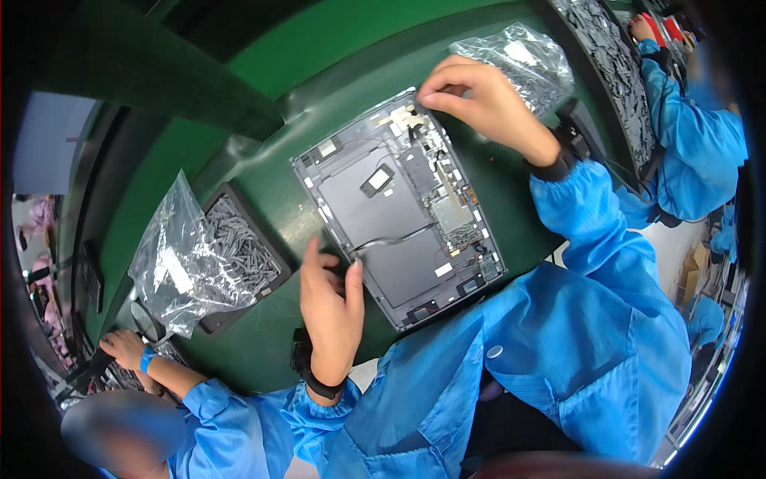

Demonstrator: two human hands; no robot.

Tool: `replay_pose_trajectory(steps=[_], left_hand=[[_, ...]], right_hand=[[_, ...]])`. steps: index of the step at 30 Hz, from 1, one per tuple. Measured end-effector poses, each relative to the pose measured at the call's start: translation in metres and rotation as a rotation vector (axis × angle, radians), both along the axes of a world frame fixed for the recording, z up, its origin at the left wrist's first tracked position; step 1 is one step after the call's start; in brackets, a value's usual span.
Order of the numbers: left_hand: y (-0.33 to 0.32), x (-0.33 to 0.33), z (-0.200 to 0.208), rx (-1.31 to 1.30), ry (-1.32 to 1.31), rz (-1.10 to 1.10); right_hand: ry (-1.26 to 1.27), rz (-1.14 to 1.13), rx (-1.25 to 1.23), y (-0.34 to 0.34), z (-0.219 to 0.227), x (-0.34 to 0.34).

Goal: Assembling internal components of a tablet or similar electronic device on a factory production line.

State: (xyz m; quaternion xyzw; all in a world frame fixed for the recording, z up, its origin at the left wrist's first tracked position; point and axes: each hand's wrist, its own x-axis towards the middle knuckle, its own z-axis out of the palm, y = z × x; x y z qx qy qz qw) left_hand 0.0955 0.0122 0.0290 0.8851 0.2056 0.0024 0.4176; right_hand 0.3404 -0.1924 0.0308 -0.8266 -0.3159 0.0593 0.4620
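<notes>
Well, the left hand spreads loosely by the opened tablet; the right hand gathers its fingers at the far corner, whether pinching anything I can't tell.

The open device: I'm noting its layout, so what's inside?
The open device shows a circuit board along its right side and flat grey panels with a cable across them. Whatever lies beneath the board and panels is covered.
</notes>
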Motion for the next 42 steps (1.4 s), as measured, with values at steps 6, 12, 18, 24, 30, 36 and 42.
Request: replay_pose_trajectory(steps=[6,12,18,24,30,36,42], left_hand=[[-0.02,-0.015,-0.011,-0.181,-0.051,-0.053],[-0.021,-0.009,-0.004,-0.308,0.025,-0.073],[-0.017,-0.014,0.002,-0.31,0.016,-0.052],[-0.019,-0.01,-0.01,-0.366,0.005,-0.067],[-0.016,-0.013,0.001,-0.362,0.015,-0.036],[-0.018,-0.008,-0.004,-0.361,-0.004,-0.058],[-0.017,-0.01,-0.006,-0.369,-0.005,-0.035]], right_hand=[[-0.036,0.016,-0.11,0.017,0.002,0.006],[-0.1,-0.082,-0.138,0.021,0.006,-0.002],[0.164,-0.013,-0.047,0.025,0.002,0.003],[0.353,-0.046,0.069,0.01,-0.014,0.006],[-0.336,-0.039,-0.26,0.032,0.004,-0.008],[-0.06,-0.108,-0.176,0.023,0.007,-0.007],[-0.25,-0.125,-0.259,0.039,-0.002,-0.008]])
